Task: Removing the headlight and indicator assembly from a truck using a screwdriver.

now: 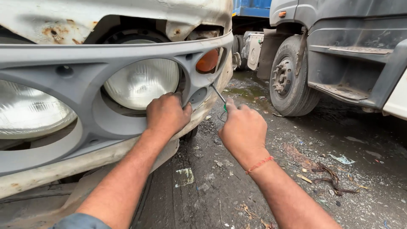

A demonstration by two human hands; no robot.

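Left hand (167,114): fingers curl over the inner rim of the grey headlight surround (91,72), just beside the round headlamp (142,82).
Right hand (243,129): closed around a green-handled screwdriver (219,96).
Screwdriver tip: at the surround's outer end, below the orange indicator lamp (207,61).
Behind: truck wheel (288,78) on wet ground.

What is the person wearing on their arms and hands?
Both hands are bare, with no gloves. The right hand has a thin red thread bracelet around its wrist. The left hand wears nothing, and that forearm is bare up to a grey-blue sleeve at the bottom edge.
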